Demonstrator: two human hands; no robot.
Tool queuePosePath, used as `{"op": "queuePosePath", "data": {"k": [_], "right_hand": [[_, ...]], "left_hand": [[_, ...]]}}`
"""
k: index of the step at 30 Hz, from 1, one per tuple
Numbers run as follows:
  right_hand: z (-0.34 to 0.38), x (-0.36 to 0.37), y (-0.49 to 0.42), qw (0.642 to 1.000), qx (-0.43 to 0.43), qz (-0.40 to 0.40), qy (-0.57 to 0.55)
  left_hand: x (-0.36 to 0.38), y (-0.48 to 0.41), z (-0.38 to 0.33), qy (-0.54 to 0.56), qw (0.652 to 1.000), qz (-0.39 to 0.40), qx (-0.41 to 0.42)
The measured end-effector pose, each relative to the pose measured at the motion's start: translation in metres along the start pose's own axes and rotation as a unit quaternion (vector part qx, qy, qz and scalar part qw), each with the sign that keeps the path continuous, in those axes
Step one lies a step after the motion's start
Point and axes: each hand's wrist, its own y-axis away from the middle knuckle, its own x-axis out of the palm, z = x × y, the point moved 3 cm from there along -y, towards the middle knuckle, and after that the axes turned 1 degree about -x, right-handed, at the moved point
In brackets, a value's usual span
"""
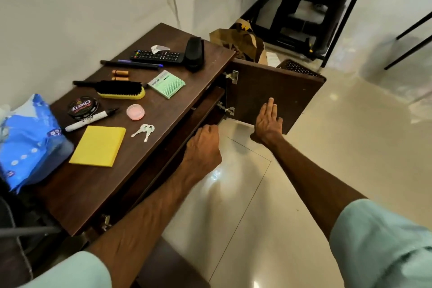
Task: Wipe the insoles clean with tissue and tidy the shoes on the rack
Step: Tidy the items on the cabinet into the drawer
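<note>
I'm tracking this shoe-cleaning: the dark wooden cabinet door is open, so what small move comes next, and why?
Probably reach the left hand deeper along the dark inner shelf for a shoe: the right hand lies flat on the open dark wooden door, the left curls at the cabinet opening, and no shoe shows yet.

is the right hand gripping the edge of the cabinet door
No, the right hand lies flat with straight fingers against the inner face of the open cabinet door.
</note>
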Motion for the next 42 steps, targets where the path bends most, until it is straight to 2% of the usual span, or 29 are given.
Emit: {"op": "queuePosePath", "data": {"k": [3, 5, 8, 12, 14, 17, 20, 23, 26, 34, 39, 42], "right_hand": [[0.027, 0.011, 0.019, 0.997, -0.046, -0.031, -0.045], [0.053, 0.006, 0.035, 0.983, -0.093, -0.059, -0.15], [0.097, -0.018, 0.073, 0.917, -0.185, -0.173, -0.309], [0.147, -0.059, 0.127, 0.833, -0.232, -0.285, -0.414], [0.161, -0.072, 0.145, 0.811, -0.253, -0.303, -0.433], [0.184, -0.08, 0.169, 0.797, -0.3, -0.293, -0.435], [0.195, -0.075, 0.179, 0.81, -0.307, -0.279, -0.415], [0.199, -0.066, 0.178, 0.859, -0.277, -0.218, -0.372], [0.206, -0.058, 0.177, 0.89, -0.256, -0.175, -0.334], [0.256, -0.077, 0.143, 0.931, -0.26, -0.18, -0.181], [0.255, -0.081, 0.123, 0.956, -0.167, -0.112, -0.215], [0.247, -0.083, 0.123, 0.951, -0.136, -0.075, -0.267]], "left_hand": [[-0.008, 0.008, 0.006, -0.022, 1.0, -0.002, 0.008], [-0.02, 0.015, 0.011, -0.032, 0.999, -0.023, 0.011], [-0.046, 0.029, 0.019, -0.042, 0.997, -0.058, 0.016], [-0.089, 0.061, 0.036, -0.044, 0.995, -0.087, 0.011], [-0.108, 0.077, 0.046, -0.032, 0.991, -0.128, 0.006], [-0.13, 0.113, 0.072, -0.005, 0.979, -0.203, -0.031], [-0.129, 0.141, 0.1, 0.032, 0.968, -0.237, -0.079], [-0.122, 0.156, 0.121, 0.058, 0.963, -0.234, -0.125], [-0.115, 0.164, 0.134, 0.061, 0.96, -0.221, -0.161], [-0.105, 0.166, 0.152, 0.092, 0.955, -0.225, -0.167], [-0.102, 0.165, 0.163, 0.093, 0.955, -0.223, -0.173], [-0.105, 0.162, 0.162, 0.094, 0.952, -0.23, -0.176]]}}
